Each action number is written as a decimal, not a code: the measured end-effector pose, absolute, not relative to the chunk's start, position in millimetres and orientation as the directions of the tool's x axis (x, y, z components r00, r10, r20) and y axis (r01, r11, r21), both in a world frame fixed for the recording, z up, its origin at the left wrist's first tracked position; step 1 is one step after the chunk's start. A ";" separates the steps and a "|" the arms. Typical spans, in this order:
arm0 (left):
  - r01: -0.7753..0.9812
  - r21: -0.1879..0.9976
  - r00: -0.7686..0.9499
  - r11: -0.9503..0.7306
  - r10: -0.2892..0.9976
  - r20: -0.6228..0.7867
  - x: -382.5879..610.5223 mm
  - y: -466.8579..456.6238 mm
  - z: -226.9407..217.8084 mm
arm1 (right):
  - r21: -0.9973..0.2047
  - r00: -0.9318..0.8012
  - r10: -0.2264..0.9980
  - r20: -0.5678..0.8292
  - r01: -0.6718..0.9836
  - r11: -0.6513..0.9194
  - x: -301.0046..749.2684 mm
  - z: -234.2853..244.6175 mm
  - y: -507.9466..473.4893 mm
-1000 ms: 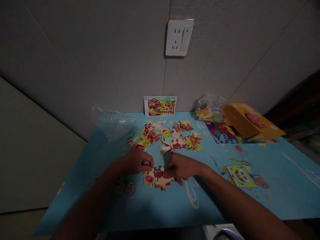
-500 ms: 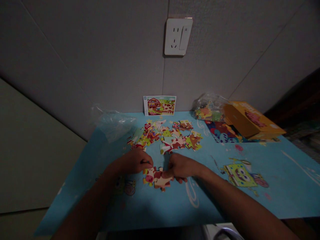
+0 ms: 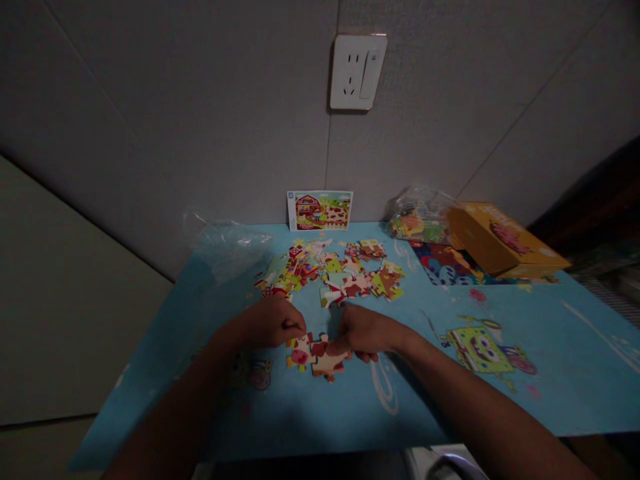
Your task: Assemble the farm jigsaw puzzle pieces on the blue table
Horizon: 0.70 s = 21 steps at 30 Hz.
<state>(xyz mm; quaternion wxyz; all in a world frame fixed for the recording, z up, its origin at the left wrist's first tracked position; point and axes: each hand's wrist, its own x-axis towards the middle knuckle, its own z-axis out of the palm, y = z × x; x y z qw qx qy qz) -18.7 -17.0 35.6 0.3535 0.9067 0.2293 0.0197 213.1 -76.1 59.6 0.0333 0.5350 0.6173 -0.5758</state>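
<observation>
A puzzle piece with a cow's face [image 3: 300,353] lies on the blue table near its front. The curled fingers of my left hand [image 3: 275,321] are closed at its upper edge. Right beside it is a brown-and-cream cow-body puzzle piece [image 3: 329,364]. My right hand [image 3: 367,330] pinches that piece at its right end, thumb on top and fingers partly hidden. Whether the two pieces interlock, I cannot tell. Behind my hands lie more puzzle pieces [image 3: 353,283], several of them overlapping, and a colourful heap [image 3: 300,267] to their left.
A farm picture card [image 3: 323,212] leans on the wall below a socket [image 3: 357,72]. Crumpled clear plastic [image 3: 233,247] lies at the back left. To the right are a bag of pieces [image 3: 417,223], a yellow box [image 3: 515,240] and a dark printed sheet [image 3: 445,270].
The cow-body piece has shifted slightly right under my right hand, and the cow-face piece a little too. My left hand stays in nearly the same place.
</observation>
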 end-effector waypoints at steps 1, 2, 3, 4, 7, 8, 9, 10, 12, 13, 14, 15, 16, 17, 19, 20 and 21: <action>0.406 0.646 0.892 -0.646 0.435 -0.124 -18.4 -17.2 35.5 | -0.672 -0.418 0.624 -0.660 0.700 -0.242 212.9 60.2 -76.1; 0.409 0.642 0.890 -0.648 0.440 -0.123 -18.2 -17.3 35.5 | -0.671 -0.411 0.627 -0.661 0.698 -0.250 213.0 60.4 -76.1; 0.414 0.637 0.887 -0.650 0.444 -0.124 -18.2 -17.5 35.4 | -0.675 -0.407 0.632 -0.659 0.691 -0.259 213.4 60.2 -76.0; 0.419 0.632 0.885 -0.652 0.447 -0.126 -18.2 -17.6 35.3 | -0.690 -0.412 0.640 -0.648 0.674 -0.265 214.1 59.4 -75.7; 0.432 0.604 0.881 -0.669 0.455 -0.127 -18.3 -18.0 35.6 | -0.779 -0.489 0.657 -0.574 0.574 -0.253 217.6 54.0 -73.3; 0.432 0.595 0.882 -0.678 0.455 -0.123 -18.2 -18.3 35.8 | -0.814 -0.520 0.666 -0.534 0.529 -0.239 218.8 51.7 -71.9; 0.429 0.585 0.884 -0.688 0.451 -0.118 -17.9 -18.6 36.1 | -0.846 -0.544 0.681 -0.490 0.484 -0.222 220.0 49.3 -70.3; 0.423 0.575 0.889 -0.700 0.444 -0.113 -17.5 -19.0 36.4 | -0.870 -0.544 0.709 -0.449 0.446 -0.209 221.0 47.0 -68.5; 0.403 0.555 0.899 -0.728 0.428 -0.090 -15.8 -20.1 36.5 | -0.903 -0.453 0.813 -0.366 0.385 -0.191 222.9 43.3 -64.5; 0.394 0.542 0.901 -0.743 0.429 -0.066 -14.6 -20.7 36.3 | -0.912 -0.369 0.872 -0.321 0.367 -0.180 224.0 41.7 -62.4; 0.391 0.525 0.896 -0.756 0.443 -0.029 -13.3 -21.1 35.7 | -0.915 -0.269 0.923 -0.276 0.367 -0.167 225.2 40.2 -60.3; 0.407 0.502 0.878 -0.763 0.479 0.016 -11.9 -21.3 34.8 | -0.910 -0.163 0.960 -0.228 0.387 -0.150 226.7 38.6 -58.1; 0.445 0.474 0.842 -0.759 0.535 0.066 -10.7 -21.1 33.5 | -0.893 -0.071 0.982 -0.177 0.431 -0.130 228.5 37.1 -56.1; 0.506 0.445 0.786 -0.739 0.607 0.116 -9.7 -20.5 32.0 | -0.863 -0.004 0.992 -0.130 0.492 -0.111 230.4 35.5 -54.2; 0.645 0.393 0.634 -0.655 0.746 0.205 -8.6 -18.0 28.1 | -0.771 0.073 0.995 -0.062 0.630 -0.094 234.1 32.8 -51.2; 0.702 0.373 0.555 -0.607 0.794 0.248 -8.5 -16.0 25.9 | -0.719 0.090 0.995 -0.044 0.689 -0.094 235.6 31.8 -50.1; 0.739 0.357 0.492 -0.571 0.820 0.293 -8.6 -13.7 23.7 | -0.669 0.104 0.994 -0.035 0.737 -0.101 236.9 31.1 -49.3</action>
